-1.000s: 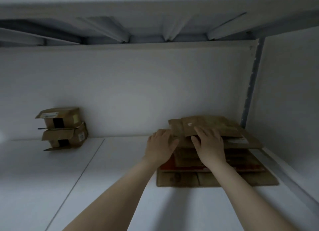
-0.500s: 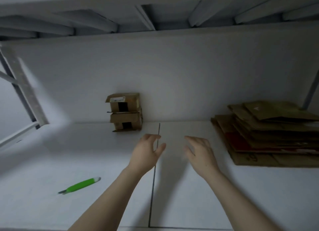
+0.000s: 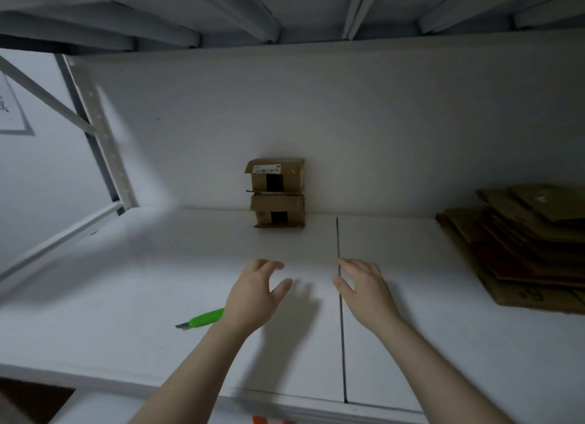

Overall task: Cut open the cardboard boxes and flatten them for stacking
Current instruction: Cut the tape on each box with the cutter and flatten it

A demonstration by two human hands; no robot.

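Two small brown cardboard boxes stand stacked against the back wall of the white shelf, the upper box (image 3: 276, 175) on the lower box (image 3: 279, 211). A pile of flattened cardboard (image 3: 525, 243) lies at the right. My left hand (image 3: 253, 292) and my right hand (image 3: 367, 289) hover over the shelf in front of the boxes, palms facing each other, fingers relaxed and holding nothing. A green utility knife (image 3: 202, 318) lies on the shelf just left of my left wrist, which hides its rear end.
The white shelf board (image 3: 126, 297) has a dark seam (image 3: 341, 313) running front to back under my right hand. A metal upright (image 3: 95, 129) stands at the left. Beams of the shelf above hang overhead.
My hands left the flattened pile at the right and moved left toward the stacked boxes. The view swung left, bringing the green knife into sight.
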